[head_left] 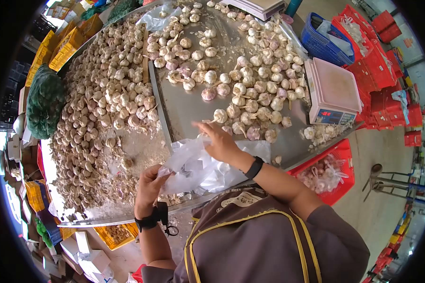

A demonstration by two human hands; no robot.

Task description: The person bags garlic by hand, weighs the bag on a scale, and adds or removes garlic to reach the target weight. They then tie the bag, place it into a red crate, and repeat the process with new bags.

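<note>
Apron (250,236): nearest the lens, worn over the chest.
Left hand (148,186): closed on the bag's edge, which keeps the mouth lifted.
Bag (198,167): clear plastic, held at the table's (184,111) near edge.
Right hand (219,141): fingers stretched over the bag's top; a pinch cannot be told.
Garlic (250,101): loose bulbs just beyond the fingers, unobstructed.
Surroundings: scale (333,89) at right; red crate (340,188) below.
</note>
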